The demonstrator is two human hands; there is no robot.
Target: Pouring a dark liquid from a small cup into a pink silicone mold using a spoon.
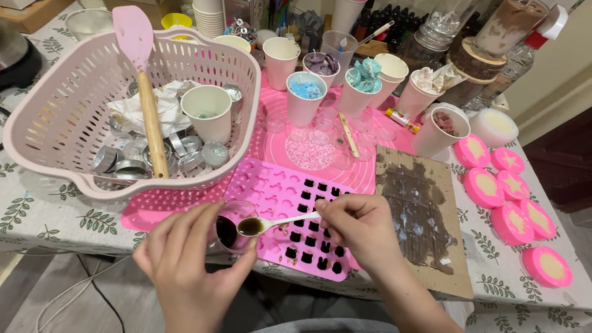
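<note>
Cup [229, 229]: small, clear, tilted, holding dark brown liquid; near edge, left of the mould.
Spoon [271, 224]: small, white handle, bowl filled with dark liquid; level, bowl at the cup rim.
Mould [290, 223]: pink silicone tray, flat on the table; right-hand cavities filled dark, left-hand cavities empty.

Left hand [185, 265] tilts small clear glass cup [233, 227] of dark liquid. Right hand [357, 225] pinches small white plastic spoon [271, 223], bowl full, over pink silicone mould tray [271, 191] on the desk [37, 213].

A home craft corner is suggested by the cloth-covered surface [43, 213], silicone mould [290, 216], paper cups [302, 98] and dye bottles [382, 15].
</note>
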